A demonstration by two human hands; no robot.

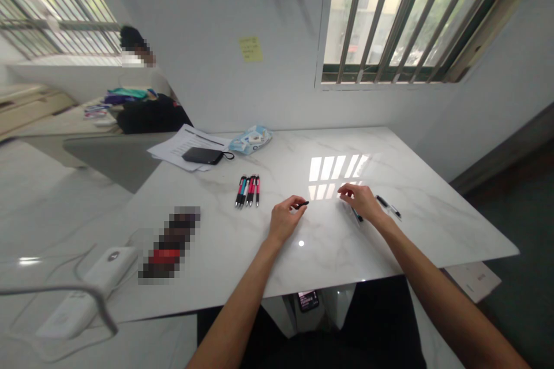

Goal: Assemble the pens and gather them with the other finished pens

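My left hand [283, 220] is closed in a pinch on a short black pen part [302, 205], held just above the white marbled table [320, 259]. To its right, my right hand [361, 199] has its fingertips pressed together; whatever they hold is too small to make out. Partly hidden beneath that hand lies a dark pen piece [358, 215]. Beyond the right wrist, a black and white pen [389, 206] rests on the tabletop. Left of my left hand, several pens [248, 191] in pink, blue, white and black lie side by side, tips toward me.
Papers [173, 153] with a black pouch [202, 155] and a blue packet [251, 139] are at the back. A blurred dark item [171, 242] and a white power bank [89, 294] with cables lie left. A phone [308, 300] is below the edge. Another person [151, 92] sits far left.
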